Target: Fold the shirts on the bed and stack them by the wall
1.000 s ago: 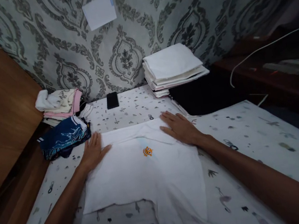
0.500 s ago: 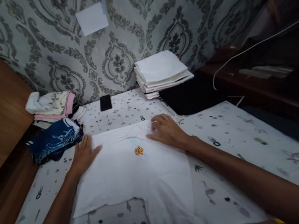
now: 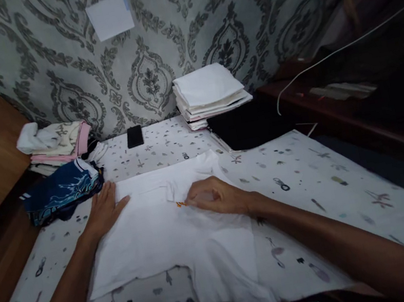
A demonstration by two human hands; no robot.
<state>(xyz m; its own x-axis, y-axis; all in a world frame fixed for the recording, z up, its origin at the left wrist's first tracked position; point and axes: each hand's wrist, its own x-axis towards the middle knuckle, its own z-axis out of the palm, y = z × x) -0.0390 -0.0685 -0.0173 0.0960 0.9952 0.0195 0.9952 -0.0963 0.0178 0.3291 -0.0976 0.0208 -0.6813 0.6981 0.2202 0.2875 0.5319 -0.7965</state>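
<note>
A white shirt [image 3: 139, 240] lies spread on the patterned sheet, with a small orange print [image 3: 180, 204] near its middle. My left hand [image 3: 104, 207] rests flat on the shirt's upper left edge, fingers and thumb apart, holding nothing. Over the print, my right hand [image 3: 214, 197] pinches the shirt fabric between thumb and fingertips, and the cloth wrinkles there. The fingertips partly cover the print.
Folded blue clothing [image 3: 62, 190] and a light clothes pile [image 3: 55, 143] lie at the left. A black phone [image 3: 134, 137] is near the wall. Farther right are folded white cloths [image 3: 210, 87], black cloth [image 3: 252, 124] and a pale cable [image 3: 329, 54].
My right hand has moved left and down from the shirt's top edge and closed on the cloth at the print. My left hand stays on the shirt. The view has shifted slightly.
</note>
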